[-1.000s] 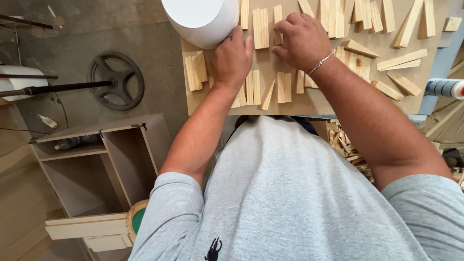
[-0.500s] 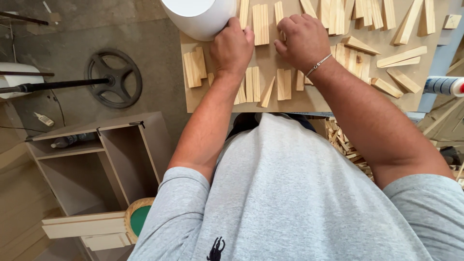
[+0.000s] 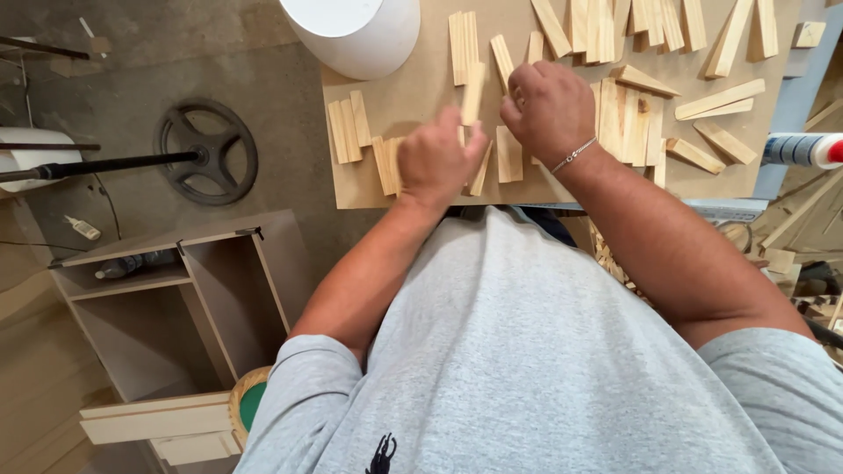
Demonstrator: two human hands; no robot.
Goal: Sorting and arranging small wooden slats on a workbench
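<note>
head view is showing the left hand [image 3: 436, 161] pinching a thin wood strip [image 3: 472, 95] upright at upper centre of the board [image 3: 395, 96], the right hand [image 3: 549, 110] curling closed beside it, contents unclear, advising a square, steady, low grip.

Wood slats [image 3: 507, 154] on board: pale raw pine, matt, sawn faces, visible grain. Board [image 3: 413, 96]: smooth matt brown fibreboard. White cylinder [image 3: 356, 31] at 12 o'clock: smooth, slightly satin. Wheel [image 3: 206, 151] at 10 o'clock: dark cast metal, dull. Cabinet [image 3: 167, 298] at 8 o'clock: bare matt panel wood. Bracelet [image 3: 572, 155] on right wrist: shiny metal chain. Shirt [image 3: 527, 369]: grey soft cotton knit.
</note>
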